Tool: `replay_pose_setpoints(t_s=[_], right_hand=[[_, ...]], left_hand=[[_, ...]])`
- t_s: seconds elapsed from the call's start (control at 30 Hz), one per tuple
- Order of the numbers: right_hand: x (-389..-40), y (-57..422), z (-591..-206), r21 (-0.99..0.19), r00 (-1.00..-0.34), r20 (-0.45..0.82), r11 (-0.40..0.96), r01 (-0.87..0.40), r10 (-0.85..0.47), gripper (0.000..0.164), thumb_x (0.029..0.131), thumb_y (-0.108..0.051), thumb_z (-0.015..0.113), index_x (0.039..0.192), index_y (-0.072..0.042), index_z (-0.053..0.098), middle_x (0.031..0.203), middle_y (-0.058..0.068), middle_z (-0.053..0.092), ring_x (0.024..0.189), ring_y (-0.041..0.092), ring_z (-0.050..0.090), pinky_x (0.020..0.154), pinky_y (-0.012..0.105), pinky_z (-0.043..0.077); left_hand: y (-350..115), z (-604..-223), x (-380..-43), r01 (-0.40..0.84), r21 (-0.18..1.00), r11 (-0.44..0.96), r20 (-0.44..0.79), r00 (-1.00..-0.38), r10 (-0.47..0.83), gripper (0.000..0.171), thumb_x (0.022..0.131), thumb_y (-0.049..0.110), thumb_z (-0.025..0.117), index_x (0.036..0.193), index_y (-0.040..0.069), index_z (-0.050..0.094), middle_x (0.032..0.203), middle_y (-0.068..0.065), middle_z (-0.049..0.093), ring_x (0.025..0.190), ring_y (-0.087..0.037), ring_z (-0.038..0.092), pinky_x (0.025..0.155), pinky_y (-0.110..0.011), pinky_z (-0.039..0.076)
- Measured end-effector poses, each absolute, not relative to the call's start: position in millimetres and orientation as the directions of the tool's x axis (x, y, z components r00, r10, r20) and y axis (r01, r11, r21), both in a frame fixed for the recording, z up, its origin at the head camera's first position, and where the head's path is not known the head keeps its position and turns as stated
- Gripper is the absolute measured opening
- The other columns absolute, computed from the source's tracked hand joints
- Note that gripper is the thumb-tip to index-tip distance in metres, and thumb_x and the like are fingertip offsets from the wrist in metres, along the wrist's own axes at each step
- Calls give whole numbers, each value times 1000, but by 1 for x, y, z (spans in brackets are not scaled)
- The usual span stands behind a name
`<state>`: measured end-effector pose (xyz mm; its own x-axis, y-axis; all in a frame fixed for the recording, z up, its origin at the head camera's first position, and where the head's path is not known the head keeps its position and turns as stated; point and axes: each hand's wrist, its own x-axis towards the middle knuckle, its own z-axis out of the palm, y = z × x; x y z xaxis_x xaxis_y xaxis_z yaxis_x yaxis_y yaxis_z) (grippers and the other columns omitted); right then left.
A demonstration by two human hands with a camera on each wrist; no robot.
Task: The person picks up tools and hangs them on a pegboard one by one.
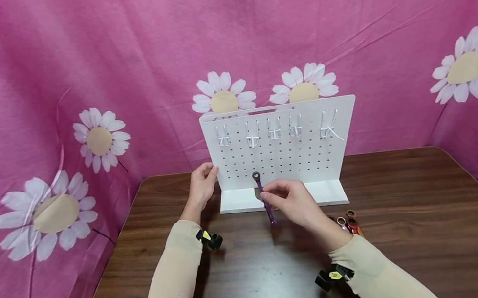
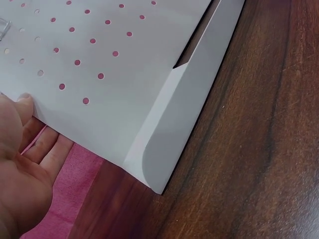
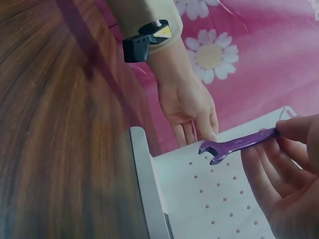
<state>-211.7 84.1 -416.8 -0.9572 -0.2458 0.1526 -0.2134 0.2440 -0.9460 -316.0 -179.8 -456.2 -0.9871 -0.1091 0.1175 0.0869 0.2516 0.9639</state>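
Note:
A white pegboard (image 1: 284, 178) stands upright on its flat foot, with several wire hooks (image 1: 274, 129) along its upper part. My left hand (image 1: 201, 186) holds the board's left edge. In the left wrist view its thumb (image 2: 25, 108) lies on the front face and its fingers are behind. My right hand (image 1: 296, 202) pinches a purple combination wrench (image 1: 268, 209) between thumb and fingers, in front of the board's lower middle. The wrench's ring end points up and its open end down. In the right wrist view the open jaw shows clearly on the purple wrench (image 3: 241, 143).
Several more wrenches (image 1: 351, 222), red and orange among them, lie on the wooden table (image 1: 412, 227) by my right wrist, partly hidden by it. A pink cloth (image 1: 157, 55) with white daisies hangs behind and at the sides.

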Motion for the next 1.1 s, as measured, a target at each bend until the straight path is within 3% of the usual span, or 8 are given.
replay_pose_setpoints(t_s=[0.13,0.3,0.63,1.1], right_hand=[[-214,76,-413,-950,-958,161,227,-216,-236,17,100,-10,77,111,3,79,94,17,81,78,13,74,76,33,68],[-217,65,-407,-956,-963,170,201,-212,-209,17,99,-11,78,111,1,80,94,17,82,75,15,75,73,27,66],[-223,40,-396,-971,-959,203,87,-223,-198,19,99,-10,79,112,4,81,95,20,82,72,13,74,72,26,67],[-237,11,-384,-980,-977,189,50,-194,-102,19,97,-12,81,112,0,83,100,18,83,73,14,77,73,26,66]], left_hand=[[-180,-455,-316,73,964,256,104,-989,-107,23,112,10,59,124,-6,70,130,-28,74,118,-34,72,109,-49,62],[-180,-455,-315,75,965,253,103,-990,-101,23,111,10,59,124,-7,69,129,-30,73,119,-38,73,110,-53,60],[-182,-457,-312,107,964,243,137,-985,-109,22,110,7,61,122,-10,69,120,-32,73,106,-34,71,107,-57,61],[-178,-455,-314,116,979,170,135,-985,-107,20,109,2,60,121,-12,69,123,-33,74,102,-21,73,104,-46,64]])
